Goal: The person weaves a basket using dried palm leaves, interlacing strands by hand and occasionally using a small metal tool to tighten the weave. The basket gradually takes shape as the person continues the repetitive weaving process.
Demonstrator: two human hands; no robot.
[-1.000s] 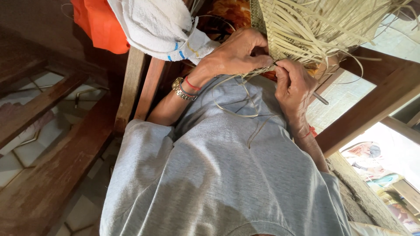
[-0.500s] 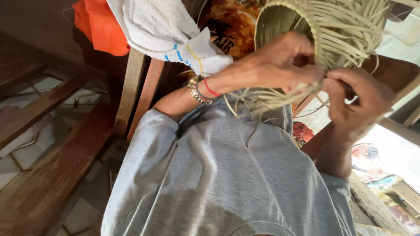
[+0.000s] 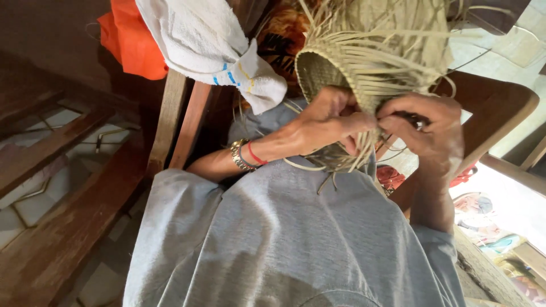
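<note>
Both hands have drawn closer together since half a second ago: then the right hand was out at about four o'clock from the woven piece, and now it sits level with the left, the two almost meeting at the lower edge of the weave. Left hand [image 3: 330, 122] is closed over the rim of the half-woven straw basket [image 3: 324, 74], its fingers curled round the woven wall and a bundle of loose strands; the wrist behind it carries a gold bracelet [image 3: 240, 156] and a red band. Right hand [image 3: 429, 128] is clenched at three o'clock from the left, pinching strands between thumb and fingers, though exactly which strand it has I cannot tell. The basket itself is held up at twelve o'clock above the grey-shirted lap [image 3: 284, 239], with unwoven straw ends [image 3: 398, 54] fanning out toward one and two o'clock. A white towel [image 3: 205, 45] and an orange cloth [image 3: 128, 42] hang at ten o'clock over a wooden chair frame [image 3: 182, 119]. The risk, as I judge it, lies in those free ends: a strand pulled too hard or bent sharply could crack or split, and if the left grip loosens, the last rows could slacken and gape. Stray strands dangling toward six o'clock could also tangle or get caught into the wrong pass.
</note>
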